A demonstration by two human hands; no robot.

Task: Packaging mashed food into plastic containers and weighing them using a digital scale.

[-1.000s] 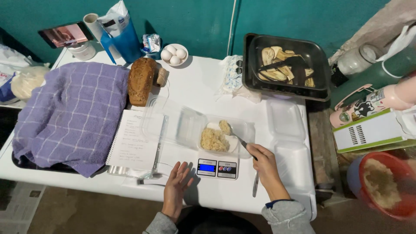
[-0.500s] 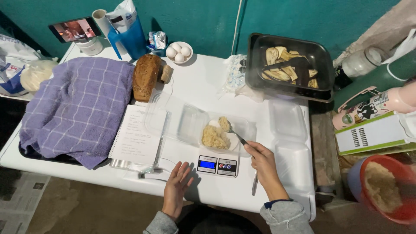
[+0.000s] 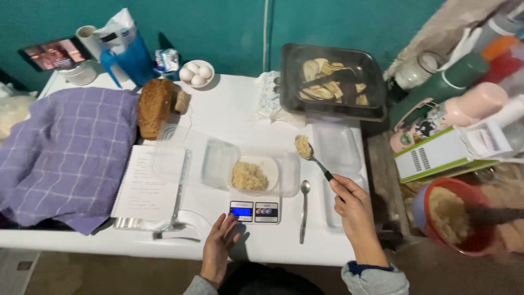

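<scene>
head view: the right hand point(image 3: 349, 199) is closed around the dark handle of a spoon point(image 3: 311, 155), and the bowl of that spoon sits heaped with pale mash, raised just off the right rim of the clear container point(image 3: 262, 173). the container rests on the small digital scale point(image 3: 254, 211), with a mound of the same mash lying in its middle. the left hand point(image 3: 221, 246) lies open and loose on the white table point(image 3: 234, 117), fingertips touching the front edge of the scale by its lit display, gripping nothing.

a second spoon point(image 3: 304, 210) lies flat on the table just right of the scale, untouched. off to the right a red bowl point(image 3: 456, 218) holds more of the mash.

my read for doing this well: keep the spoon level so the heap doesn't slide off, bring it over the middle of the container before tipping, and keep the left fingers from leaning on the scale, since any push there would likely throw off the reading. keep the display unblocked too.
</scene>
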